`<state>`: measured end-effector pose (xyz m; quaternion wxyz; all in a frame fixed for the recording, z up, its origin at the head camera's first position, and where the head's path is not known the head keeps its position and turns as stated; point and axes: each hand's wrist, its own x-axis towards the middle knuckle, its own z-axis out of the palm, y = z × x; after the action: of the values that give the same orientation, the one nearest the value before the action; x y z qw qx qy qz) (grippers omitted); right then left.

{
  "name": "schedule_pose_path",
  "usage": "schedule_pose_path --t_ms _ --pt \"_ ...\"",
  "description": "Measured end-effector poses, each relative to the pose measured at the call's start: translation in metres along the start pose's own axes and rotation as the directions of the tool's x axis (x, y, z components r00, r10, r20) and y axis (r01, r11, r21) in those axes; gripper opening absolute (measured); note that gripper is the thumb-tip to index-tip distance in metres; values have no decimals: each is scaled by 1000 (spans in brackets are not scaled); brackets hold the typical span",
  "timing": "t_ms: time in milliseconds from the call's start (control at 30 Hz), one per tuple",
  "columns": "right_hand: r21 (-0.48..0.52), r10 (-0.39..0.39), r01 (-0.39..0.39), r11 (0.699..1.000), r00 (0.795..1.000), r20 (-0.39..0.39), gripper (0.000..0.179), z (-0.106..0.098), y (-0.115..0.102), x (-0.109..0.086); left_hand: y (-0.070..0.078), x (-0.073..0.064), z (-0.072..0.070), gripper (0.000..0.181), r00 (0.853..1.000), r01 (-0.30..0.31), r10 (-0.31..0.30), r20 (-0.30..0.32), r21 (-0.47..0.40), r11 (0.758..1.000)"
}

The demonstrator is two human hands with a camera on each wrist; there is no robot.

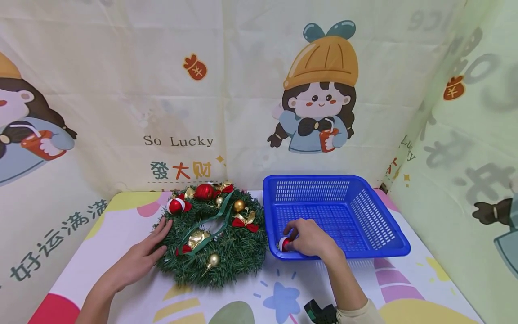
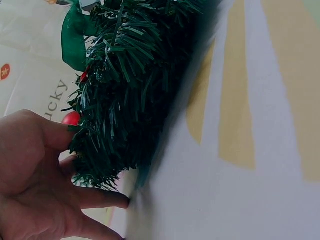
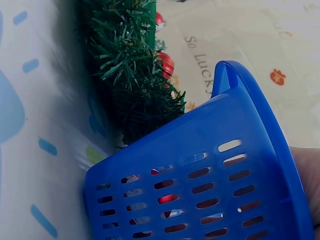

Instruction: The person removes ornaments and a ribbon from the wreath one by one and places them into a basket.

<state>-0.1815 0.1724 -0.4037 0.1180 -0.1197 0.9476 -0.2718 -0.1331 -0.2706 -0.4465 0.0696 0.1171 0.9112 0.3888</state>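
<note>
Here's your right grip (image 1: 309, 237), dipped into the near-left corner of the blue basket (image 1: 311, 191), fingers and thumb curled in a pinch on the red-and-white bauble (image 1: 283, 244); whether it's off the basket floor, I can't tell. That ball looks round and smooth, so careful! Hold it off-centre and it could squirt out ahead of your right grip and roll across the basket. The rim sits right below your wrist: lift too low and you could clip it, drop the bauble or drag the basket along the counter (image 1: 307, 281).

Over to your left grip (image 1: 146, 253), fingers loosely spread and touching the wreath (image 1: 243, 245) along its outer edge. Press hard there and the wreath could slide towards the basket. Ahead and to its right, the green ribbon (image 1: 225, 204) could snag a fingertip, and the gold bauble (image 1: 214, 259) could be knocked askew if it's only loosely fixed.

Now the lettering, all on the backdrop (image 1: 243, 112): "So Lucky" beyond your left grip with "發大财" beneath it, and "好运满满" slanting up farther left. Right of your right grip, "Lucky" again, partly lost in a fold. No brand that I can read.
</note>
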Motion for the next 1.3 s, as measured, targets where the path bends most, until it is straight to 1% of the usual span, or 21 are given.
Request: schedule_pose_path --t_ms 167,433,667,867,1067,1300 --pt "4 -7 7 1000 1000 1 25 0 0 0 -1 -2 -1 67 1000 12 -12 -1 -12 1000" --pt "6 0 0 1000 1000 0 25 0 0 -1 0 -1 0 69 1000 -5 5 -5 -2 1000" --pt "-4 -1 1 1000 1000 -8 24 0 0 -1 -1 0 0 69 1000 6 -6 -3 -8 1000" --pt "-22 -17 16 1000 999 -39 24 -1 1 -2 -1 0 0 68 1000 -4 4 -6 -10 1000" --pt "-13 -24 23 1000 998 -65 26 -2 2 -2 -2 0 0 69 1000 -6 6 -6 -5 1000" --pt "33 -27 32 999 989 -147 31 -5 1 -2 -2 0 1 68 1000 -13 13 -4 -4 1000"
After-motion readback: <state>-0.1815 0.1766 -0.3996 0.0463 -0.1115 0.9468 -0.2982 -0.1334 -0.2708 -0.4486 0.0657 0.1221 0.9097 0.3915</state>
